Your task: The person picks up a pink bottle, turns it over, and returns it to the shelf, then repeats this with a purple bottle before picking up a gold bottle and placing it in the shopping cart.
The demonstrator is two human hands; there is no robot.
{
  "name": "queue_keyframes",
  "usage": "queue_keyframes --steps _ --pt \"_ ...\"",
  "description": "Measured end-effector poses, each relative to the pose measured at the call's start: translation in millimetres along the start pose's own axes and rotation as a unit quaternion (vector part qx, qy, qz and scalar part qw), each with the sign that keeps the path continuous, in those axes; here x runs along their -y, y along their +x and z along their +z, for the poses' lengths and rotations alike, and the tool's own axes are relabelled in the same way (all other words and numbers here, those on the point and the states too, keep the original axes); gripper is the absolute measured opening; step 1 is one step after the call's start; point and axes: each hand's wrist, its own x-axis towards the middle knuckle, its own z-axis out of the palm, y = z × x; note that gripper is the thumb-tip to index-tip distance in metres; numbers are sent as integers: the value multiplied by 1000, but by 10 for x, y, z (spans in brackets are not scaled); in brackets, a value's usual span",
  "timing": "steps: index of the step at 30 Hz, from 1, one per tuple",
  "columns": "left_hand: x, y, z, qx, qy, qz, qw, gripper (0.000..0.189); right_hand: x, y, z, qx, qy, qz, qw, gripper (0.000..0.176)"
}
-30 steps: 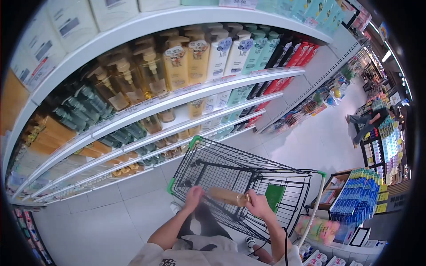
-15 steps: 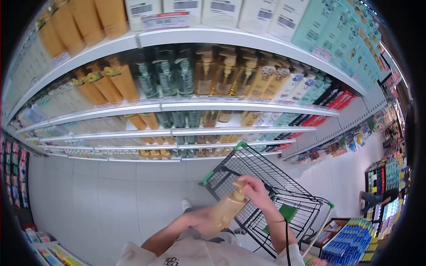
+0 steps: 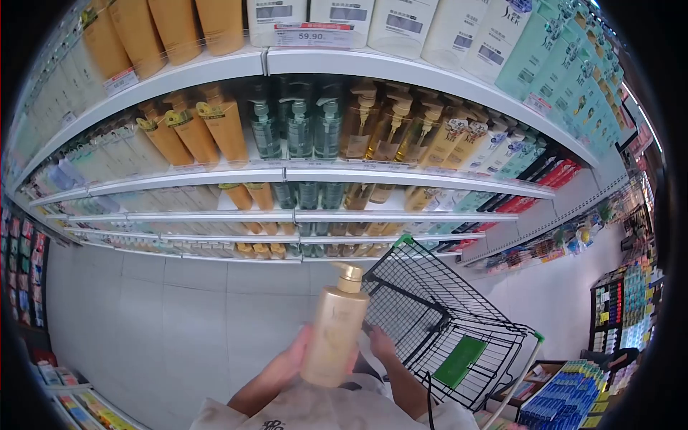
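A gold pump bottle point(image 3: 334, 333) stands nearly upright in front of my body, its pump head turned to the left. My left hand point(image 3: 295, 351) grips its lower part from the left, with fingertips showing past the bottle's right edge. To the right of the bottle, my right hand point(image 3: 381, 344) is off it, beside the near left side of the shopping cart point(image 3: 437, 315). Its fingers are closed around something small and dark that I cannot make out.
Shelves point(image 3: 423, 175) of pump bottles in orange, green, amber and white span the view ahead. A green panel point(image 3: 459, 362) lies in the cart's basket. Blue packages point(image 3: 566, 394) are stacked at the lower right. A display rack point(image 3: 25, 269) stands at the far left.
The bottle has gone from tilted to nearly upright and turned its front to me. My right hand has left the pump head and moved down. The view has shifted slightly left.
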Motion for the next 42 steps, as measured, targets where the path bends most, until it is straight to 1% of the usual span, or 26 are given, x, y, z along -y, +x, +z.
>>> queue_keyframes --steps 2,3,5,8,10,14,16,17,18,19,20,21,22,23,25,26,30,32,33,34,36,37,38,40,41,42 --pt "-68 15 81 4 11 -10 1000 100 -22 1 46 -22 -5 9 1000 33" --pt "-90 24 158 -13 7 -22 1000 100 -26 3 72 -43 -15 14 999 30" --pt "-125 56 233 -34 5 -32 999 101 -39 34 51 -42 -17 30 999 30" --pt "-119 81 269 -6 16 -55 998 102 -81 54 13 -44 -22 57 997 30" --pt "-108 104 288 26 7 -50 998 103 -152 92 -48 -46 -36 82 995 31" --pt "-126 145 323 27 -4 -35 999 103 -361 147 -165 -84 -47 72 993 32" --pt "-136 161 298 -7 -59 -21 998 97 -524 160 -269 -82 -43 81 992 33" --pt "-149 194 289 -7 -59 -25 998 97 -600 185 -321 -77 -41 84 993 33" --pt "-180 245 274 9 -41 -6 999 94 -667 219 -357 -70 -38 86 993 33" --pt "-214 301 280 23 -23 15 999 90 -667 221 -474 -49 -48 118 991 34" --pt "-247 358 307 22 -23 14 999 90 -732 223 -518 -48 -47 118 991 34" --pt "-281 420 353 -9 -33 6 999 89 -816 234 -575 -58 -30 114 991 35" --pt "-301 493 382 -41 -43 -2 998 87 -912 246 -627 -68 -12 110 991 35" --pt "-294 586 390 -42 -44 -2 998 87 -1016 262 -670 -68 6 111 992 35" --pt "-261 797 401 -8 -4 54 999 88 -1217 283 -768 -62 30 119 991 37" --pt "-260 908 450 -10 -3 56 998 88 -1285 298 -828 -59 53 126 989 40" --pt "-194 1438 662 -14 2 105 994 90 -1628 348 -1054 -75 49 112 990 44" --pt "-134 1695 771 -13 -9 120 993 91 -1904 423 -1060 32 114 174 978 46" --pt "-102 1824 831 -19 -17 128 991 92 -2046 449 -1058 59 126 177 974 43" --pt "-69 1943 887 -25 -26 138 990 92 -2233 466 -955 59 128 174 975 43" --pt "-2 2154 965 -41 -6 139 989 92 -2674 573 -673 3 98 118 988 32" --pt "29 2248 1001 -57 8 138 989 93 -2659 509 -784 -42 48 54 996 28" --pt "60 2341 1033 -65 6 143 988 93 -2651 506 -902 -33 46 50 997 28" --pt "131 2509 1075 -89 11 141 986 92 -2699 414 -1044 27 68 39 997 33" --pt "144 2584 1084 -66 33 147 986 90 -2655 334 -1162 41 64 37 996 33" --pt "177 2644 1102 -74 30 155 985 90 -2572 316 -1314 64 101 82 989 32"
